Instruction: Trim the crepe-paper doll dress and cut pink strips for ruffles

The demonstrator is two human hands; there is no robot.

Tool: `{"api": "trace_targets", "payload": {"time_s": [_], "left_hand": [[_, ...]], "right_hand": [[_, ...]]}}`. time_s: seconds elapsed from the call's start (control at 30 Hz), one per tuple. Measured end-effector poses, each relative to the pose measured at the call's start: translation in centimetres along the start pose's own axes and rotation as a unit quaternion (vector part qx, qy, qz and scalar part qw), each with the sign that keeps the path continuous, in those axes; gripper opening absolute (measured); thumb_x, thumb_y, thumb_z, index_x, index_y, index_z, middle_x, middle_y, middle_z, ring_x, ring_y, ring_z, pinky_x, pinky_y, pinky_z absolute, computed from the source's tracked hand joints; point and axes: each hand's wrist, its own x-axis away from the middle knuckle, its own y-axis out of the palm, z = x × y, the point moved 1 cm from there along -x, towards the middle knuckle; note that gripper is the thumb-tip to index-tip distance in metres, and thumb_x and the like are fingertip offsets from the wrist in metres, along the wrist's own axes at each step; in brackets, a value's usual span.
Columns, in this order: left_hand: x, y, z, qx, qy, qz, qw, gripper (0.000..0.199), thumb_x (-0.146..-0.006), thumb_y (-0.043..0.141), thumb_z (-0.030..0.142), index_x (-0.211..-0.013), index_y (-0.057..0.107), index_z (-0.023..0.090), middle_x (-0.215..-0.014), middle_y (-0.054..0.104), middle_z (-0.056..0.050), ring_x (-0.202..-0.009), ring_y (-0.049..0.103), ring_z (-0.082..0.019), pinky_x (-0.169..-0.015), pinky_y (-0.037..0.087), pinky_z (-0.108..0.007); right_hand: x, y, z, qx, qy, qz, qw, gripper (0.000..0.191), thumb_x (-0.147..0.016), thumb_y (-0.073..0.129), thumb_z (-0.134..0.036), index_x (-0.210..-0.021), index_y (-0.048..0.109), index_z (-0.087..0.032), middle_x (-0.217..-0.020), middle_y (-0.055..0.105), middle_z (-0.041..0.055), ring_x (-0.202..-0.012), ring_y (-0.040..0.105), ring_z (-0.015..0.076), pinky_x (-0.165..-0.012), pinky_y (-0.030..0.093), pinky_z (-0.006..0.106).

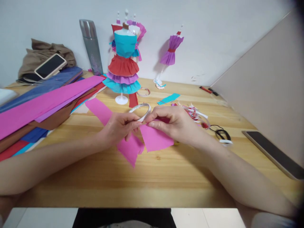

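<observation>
Between finger and thumb, my left hand (121, 126) pinches a roll of white tape (147, 110), which stands on edge above the table. My right hand (173, 122) is closed on the upper edge of a pink paper piece (158, 139), its fingertips close beside the roll. This piece hangs down below my fingers. A longer pink strip (97, 109) lies on the table and passes beneath my left hand, its lower end torn unevenly. Whether a length of tape runs between my two hands is too small to tell.
Behind my hands stands a dress form (125, 46) in layered paper; a smaller purple-dressed form (173, 52) is at the wall. Coloured paper sheets (47, 99), a phone (50, 66) and a bottle (91, 47) are left. Scraps (193, 112), black bands (223, 135) and a tablet (273, 152) lie right.
</observation>
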Motion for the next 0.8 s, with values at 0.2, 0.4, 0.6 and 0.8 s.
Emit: {"api": "trace_targets", "payload": {"time_s": [0.2,0.4,0.6,0.8], "left_hand": [[-0.1,-0.2,0.1,-0.009,-0.044,-0.017,0.999,0.022,-0.087,0.06,0.029,-0.068,0.06,0.018,-0.039,0.049,0.005,-0.033,0.043,-0.008,-0.036,0.024,-0.019],[-0.2,-0.4,0.5,-0.044,0.003,-0.032,0.999,0.02,-0.088,0.059,0.024,-0.069,0.061,0.018,-0.041,0.052,0.006,-0.035,0.045,-0.007,-0.039,0.032,-0.018],[-0.1,-0.4,1.1,-0.107,0.008,-0.07,0.992,0.019,-0.087,0.059,0.024,-0.07,0.062,0.017,-0.044,0.055,0.005,-0.04,0.05,-0.008,-0.042,0.034,-0.017],[-0.1,-0.5,1.5,-0.131,-0.016,-0.08,0.988,0.021,-0.087,0.055,0.016,-0.067,0.057,0.018,-0.043,0.053,0.005,-0.041,0.049,-0.007,-0.042,0.033,-0.016]], "right_hand": [[0.1,0.2,0.0,0.06,-0.02,0.047,0.997,0.012,-0.089,0.063,-0.019,-0.078,0.068,-0.02,-0.076,0.071,0.0044,-0.07,0.061,0.0189,-0.065,0.042,0.032],[0.2,0.8,0.5,0.068,-0.022,0.068,0.995,0.016,-0.088,0.068,-0.027,-0.074,0.063,-0.021,-0.071,0.067,0.0031,-0.066,0.058,0.0175,-0.064,0.04,0.031],[0.2,1.4,0.5,0.076,-0.004,0.104,0.992,0.02,-0.085,0.07,-0.023,-0.069,0.057,-0.022,-0.066,0.062,0.0004,-0.062,0.055,0.0154,-0.062,0.04,0.03],[0.0,1.3,0.9,0.07,-0.008,0.103,0.992,0.02,-0.085,0.07,-0.022,-0.068,0.058,-0.022,-0.065,0.062,0.0001,-0.059,0.054,0.015,-0.057,0.04,0.029]]}}
